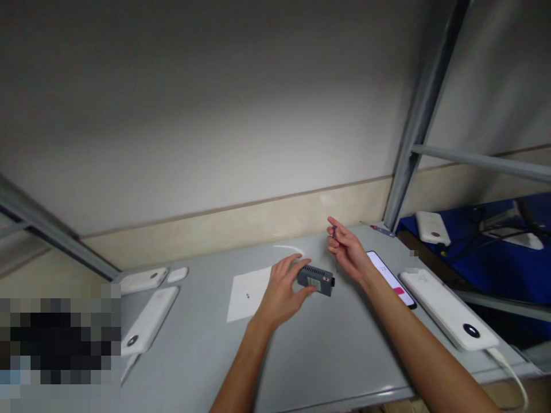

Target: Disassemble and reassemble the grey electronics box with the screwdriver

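Observation:
My left hand (pixel 284 289) grips a dark grey box-shaped device (pixel 316 279) by its left end, thumb below and fingers above. The device has a row of vent slots, a pale green label and a small black piece sticking out at its right end. Raised to the right of it, my right hand (pixel 348 246) is curled, with the index finger pointing up. A small dark object (pixel 334 232) shows between its fingers, too small to name. Left of my left hand lies a white sheet of paper (pixel 245 295) with a few tiny dark bits on it.
A lit phone (pixel 390 278) and a long white power bank (pixel 447 310) with a cable lie at right. A small grey and red tool (pixel 382 230) is by the back corner. More white power banks (pixel 150 321) are at left. Metal posts (pixel 413 137) frame the table.

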The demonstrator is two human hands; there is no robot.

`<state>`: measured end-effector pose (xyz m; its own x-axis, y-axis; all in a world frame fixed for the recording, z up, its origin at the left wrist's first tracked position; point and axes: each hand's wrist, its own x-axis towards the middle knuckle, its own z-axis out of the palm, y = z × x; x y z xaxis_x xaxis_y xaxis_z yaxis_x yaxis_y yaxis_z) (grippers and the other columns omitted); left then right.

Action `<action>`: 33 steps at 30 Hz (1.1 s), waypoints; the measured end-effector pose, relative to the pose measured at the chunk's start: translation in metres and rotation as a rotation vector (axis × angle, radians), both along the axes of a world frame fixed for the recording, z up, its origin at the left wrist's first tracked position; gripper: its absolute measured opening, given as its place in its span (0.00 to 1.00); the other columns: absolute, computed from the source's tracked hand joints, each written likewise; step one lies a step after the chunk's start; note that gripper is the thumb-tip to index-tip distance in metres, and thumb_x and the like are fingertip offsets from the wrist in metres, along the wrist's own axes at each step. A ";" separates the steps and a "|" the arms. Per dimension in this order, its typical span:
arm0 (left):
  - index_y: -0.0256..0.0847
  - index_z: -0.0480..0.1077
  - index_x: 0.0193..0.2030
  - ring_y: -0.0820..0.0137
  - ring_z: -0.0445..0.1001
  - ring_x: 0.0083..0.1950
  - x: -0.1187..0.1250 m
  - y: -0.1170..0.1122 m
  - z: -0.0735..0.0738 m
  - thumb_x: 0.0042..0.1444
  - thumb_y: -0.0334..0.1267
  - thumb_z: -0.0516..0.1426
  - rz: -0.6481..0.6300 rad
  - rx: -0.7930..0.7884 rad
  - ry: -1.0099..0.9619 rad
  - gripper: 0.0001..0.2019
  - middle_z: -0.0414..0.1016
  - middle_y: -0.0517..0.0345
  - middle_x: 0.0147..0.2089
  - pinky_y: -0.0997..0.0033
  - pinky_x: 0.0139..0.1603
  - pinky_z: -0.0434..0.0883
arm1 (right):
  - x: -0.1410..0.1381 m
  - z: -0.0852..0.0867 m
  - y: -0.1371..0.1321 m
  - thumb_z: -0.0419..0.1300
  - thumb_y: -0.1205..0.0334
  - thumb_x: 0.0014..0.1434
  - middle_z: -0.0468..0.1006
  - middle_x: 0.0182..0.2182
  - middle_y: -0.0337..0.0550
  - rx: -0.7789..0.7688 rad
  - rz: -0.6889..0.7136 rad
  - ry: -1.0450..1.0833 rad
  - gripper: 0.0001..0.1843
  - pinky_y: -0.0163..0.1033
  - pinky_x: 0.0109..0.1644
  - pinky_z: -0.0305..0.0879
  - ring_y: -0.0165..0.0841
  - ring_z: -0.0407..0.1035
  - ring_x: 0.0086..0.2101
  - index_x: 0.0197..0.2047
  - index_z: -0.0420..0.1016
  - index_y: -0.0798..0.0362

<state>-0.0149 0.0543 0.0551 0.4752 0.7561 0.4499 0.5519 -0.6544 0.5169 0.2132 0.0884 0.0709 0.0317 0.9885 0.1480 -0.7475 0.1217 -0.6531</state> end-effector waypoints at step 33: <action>0.49 0.37 0.79 0.60 0.37 0.82 0.066 0.011 -0.057 0.67 0.58 0.55 0.187 -0.513 -0.682 0.42 0.36 0.47 0.82 0.52 0.80 0.44 | -0.028 -0.010 -0.011 0.76 0.55 0.47 0.73 0.31 0.33 -0.132 0.127 -0.493 0.16 0.30 0.27 0.58 0.28 0.67 0.30 0.35 0.77 0.49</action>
